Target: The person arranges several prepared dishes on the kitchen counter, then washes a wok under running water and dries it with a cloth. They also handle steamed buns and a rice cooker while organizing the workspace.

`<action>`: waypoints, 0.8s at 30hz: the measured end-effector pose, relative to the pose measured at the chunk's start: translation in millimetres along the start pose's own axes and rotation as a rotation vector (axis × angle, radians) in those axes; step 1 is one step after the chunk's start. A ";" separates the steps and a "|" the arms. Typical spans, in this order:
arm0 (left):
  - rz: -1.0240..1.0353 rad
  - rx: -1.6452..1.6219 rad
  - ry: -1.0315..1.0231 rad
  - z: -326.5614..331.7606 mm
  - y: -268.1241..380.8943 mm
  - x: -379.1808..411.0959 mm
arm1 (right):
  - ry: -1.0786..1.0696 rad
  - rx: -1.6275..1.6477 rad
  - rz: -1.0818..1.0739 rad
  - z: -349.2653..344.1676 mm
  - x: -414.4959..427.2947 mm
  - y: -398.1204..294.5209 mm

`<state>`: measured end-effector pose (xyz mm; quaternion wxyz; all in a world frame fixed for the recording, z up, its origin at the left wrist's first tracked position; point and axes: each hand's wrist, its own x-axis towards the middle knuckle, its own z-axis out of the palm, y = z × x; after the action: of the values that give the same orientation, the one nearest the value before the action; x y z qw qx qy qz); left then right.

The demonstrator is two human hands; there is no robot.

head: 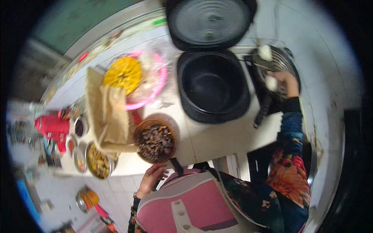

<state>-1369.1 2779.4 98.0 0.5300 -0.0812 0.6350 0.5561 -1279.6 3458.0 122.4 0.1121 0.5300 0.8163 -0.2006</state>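
Note:
My right hand (284, 80) reaches into a dark appliance with a coiled metal ring (281, 58) at the upper right; its fingers touch a blurred white object (271, 83), and whether they grip it I cannot tell. A second white object (265, 52) lies above it. My left hand (153, 177), with fingers apart, is by the counter's front edge, just below a round brown basket (154, 141) of dark, chunky pieces. Between the hands, further back, stands a black cooker (214, 84) with an empty-looking dark pot and a raised lid (211, 21).
A pink-rimmed basin (163, 78) with a yellow perforated disc (123, 74), a tan box with paper (109, 116), a bowl of yellowish pieces (99, 160) and a red kettle-like container (52, 125) stand to the left. A pink-and-grey bag (189, 201) is against my front.

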 end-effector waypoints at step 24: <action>0.883 1.778 0.783 -13.8 221.9 120.3 | 0.493 0.607 -0.541 -58.0 79.5 45.5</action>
<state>-1581.9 2908.8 141.3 -0.0905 0.3991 0.9120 -0.0287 -1269.3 3565.4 133.4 -0.3010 0.3391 0.8317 -0.3205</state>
